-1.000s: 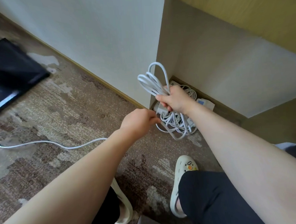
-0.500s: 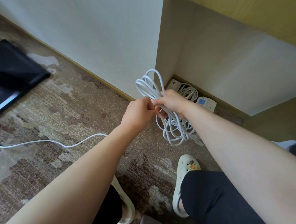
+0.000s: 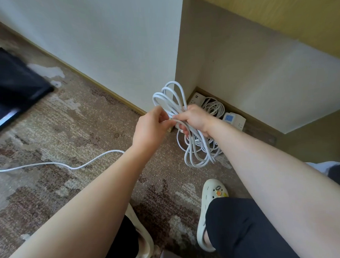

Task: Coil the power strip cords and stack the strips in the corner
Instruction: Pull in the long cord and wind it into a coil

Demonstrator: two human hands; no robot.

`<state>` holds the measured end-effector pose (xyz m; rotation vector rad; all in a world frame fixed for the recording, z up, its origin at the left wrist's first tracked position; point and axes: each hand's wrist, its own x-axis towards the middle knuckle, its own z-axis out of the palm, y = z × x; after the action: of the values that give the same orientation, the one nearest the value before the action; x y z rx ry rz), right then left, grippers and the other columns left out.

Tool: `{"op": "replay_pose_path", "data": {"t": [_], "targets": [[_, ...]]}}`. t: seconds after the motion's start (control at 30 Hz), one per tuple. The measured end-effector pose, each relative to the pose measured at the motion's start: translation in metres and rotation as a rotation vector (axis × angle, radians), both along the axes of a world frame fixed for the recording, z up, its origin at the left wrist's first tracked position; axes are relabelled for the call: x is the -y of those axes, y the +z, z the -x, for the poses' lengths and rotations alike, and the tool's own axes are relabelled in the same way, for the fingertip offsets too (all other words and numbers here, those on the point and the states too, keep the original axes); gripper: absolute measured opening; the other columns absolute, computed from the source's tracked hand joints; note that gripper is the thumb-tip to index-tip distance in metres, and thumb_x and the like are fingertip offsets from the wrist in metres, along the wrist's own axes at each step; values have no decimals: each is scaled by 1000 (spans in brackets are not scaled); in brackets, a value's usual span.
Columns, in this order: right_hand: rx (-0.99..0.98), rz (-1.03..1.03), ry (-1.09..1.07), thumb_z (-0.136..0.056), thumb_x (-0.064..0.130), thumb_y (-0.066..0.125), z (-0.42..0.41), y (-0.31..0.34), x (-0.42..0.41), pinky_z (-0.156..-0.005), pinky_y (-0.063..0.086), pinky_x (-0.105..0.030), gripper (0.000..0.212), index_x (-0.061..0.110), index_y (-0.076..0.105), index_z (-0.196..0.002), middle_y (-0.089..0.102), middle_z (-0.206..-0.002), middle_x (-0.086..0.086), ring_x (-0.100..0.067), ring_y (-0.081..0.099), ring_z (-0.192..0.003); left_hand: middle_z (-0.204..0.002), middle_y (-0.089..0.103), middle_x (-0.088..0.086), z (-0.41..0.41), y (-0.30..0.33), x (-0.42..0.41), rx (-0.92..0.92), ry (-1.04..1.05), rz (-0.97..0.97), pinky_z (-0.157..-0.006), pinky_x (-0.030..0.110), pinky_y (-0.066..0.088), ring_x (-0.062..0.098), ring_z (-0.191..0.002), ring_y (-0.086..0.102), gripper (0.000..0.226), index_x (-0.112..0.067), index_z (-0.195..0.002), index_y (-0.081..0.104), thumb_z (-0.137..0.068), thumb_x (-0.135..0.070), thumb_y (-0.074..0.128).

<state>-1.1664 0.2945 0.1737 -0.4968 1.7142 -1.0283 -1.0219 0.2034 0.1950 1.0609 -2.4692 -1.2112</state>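
Note:
My right hand (image 3: 196, 118) grips a bundle of white cord loops (image 3: 196, 151); loops stand up above the fist and hang below it over the carpet. My left hand (image 3: 151, 127) pinches the same cord right beside the right hand. The loose cord tail (image 3: 54, 164) trails left across the carpet. In the wall corner behind my hands lie a white power strip (image 3: 197, 98), a coiled white cord (image 3: 213, 106) and a white strip with a blue label (image 3: 233, 120).
A dark flat panel (image 3: 7, 92) lies on the carpet at the left. White walls (image 3: 111, 43) meet at a jutting corner above the strips. My cream clogs (image 3: 210, 203) and dark trousers fill the bottom.
My hands and the coil have lifted up and away from the corner, uncovering the strips there. My left hand has closed in against the right hand, bringing more cord to the bundle.

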Motion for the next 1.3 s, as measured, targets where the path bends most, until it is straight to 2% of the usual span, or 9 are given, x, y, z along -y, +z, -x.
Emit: {"op": "replay_pose_path", "data": {"t": [0.13, 0.27, 0.33, 0.47, 0.67, 0.87, 1.07, 1.2, 1.3], "targets": [[-2, -7, -58, -96, 32, 64, 12, 2, -7, -47, 45, -28, 23, 9, 63, -95, 51, -55, -1, -15, 46, -44, -70, 65, -6, -19, -2, 28, 58, -15, -7, -53, 27, 46, 13, -62, 60, 13, -23, -81, 64, -88, -34, 68], [-44, -13, -8, -68, 65, 73, 7, 10, -8, -47, 46, -24, 67, 12, 63, -108, 49, -50, 6, -11, 43, -41, -66, 63, -2, -36, -9, 49, 65, 35, -37, -47, 24, 38, 9, -50, 48, 19, -21, -81, 70, -87, -39, 68], [-81, -22, 70, -65, 59, 78, 1, 12, -5, -43, 44, -23, 64, 14, 62, -108, 50, -50, 7, -10, 42, -40, -64, 60, -1, -38, -11, 51, 64, 56, -23, -47, 25, 35, 10, -49, 45, 21, -18, -83, 73, -88, -38, 67], [-182, -77, 187, -80, 38, 82, -2, 11, -4, -43, 39, -26, 37, 12, 64, -98, 49, -47, 8, -11, 40, -38, -60, 59, -4, -30, -2, 48, -64, 84, 62, -49, 23, 36, 6, -50, 44, 23, -18, -80, 73, -88, -39, 68], [-186, -66, 172, -86, 48, 73, 4, 18, -12, -45, 41, -25, 44, 6, 67, -89, 45, -47, 4, -12, 40, -39, -59, 57, -7, -22, -1, 49, -24, 66, 78, -49, 25, 37, 6, -51, 46, 26, -20, -76, 68, -88, -43, 67], [-160, -13, -55, -87, 46, 72, 25, 26, -17, -41, 40, -22, 39, 8, 66, -86, 46, -50, 6, -10, 38, -39, -60, 52, -6, -58, -34, 54, 54, -3, -151, -48, 24, 35, 9, -51, 41, 18, -25, -89, 70, -96, -34, 56], [-231, -8, -359, -81, 51, 75, 40, 21, -27, -47, 37, -27, 38, 15, 63, -75, 43, -46, 7, -12, 37, -42, -62, 51, -6, -92, -45, 78, 51, 76, -156, -53, 29, 36, 11, -53, 43, 18, -40, -92, 68, -98, -34, 52], [-248, -12, -255, -87, 45, 72, 30, 20, -22, -45, 39, -25, 37, 9, 66, -82, 46, -47, 7, -10, 40, -42, -58, 51, -10, -91, -34, 78, 45, 162, -115, -40, 19, 32, 2, -41, 38, 19, -36, -98, 69, -99, -30, 51], [-184, 42, -216, -91, 37, 70, 21, 23, -16, -41, 37, -20, 30, 9, 63, -83, 44, -43, 11, -7, 38, -39, -62, 61, -10, -69, -19, 50, 116, 13, -199, -37, 15, 33, -2, -37, 38, 24, -23, -115, 68, -98, -30, 51]]}}
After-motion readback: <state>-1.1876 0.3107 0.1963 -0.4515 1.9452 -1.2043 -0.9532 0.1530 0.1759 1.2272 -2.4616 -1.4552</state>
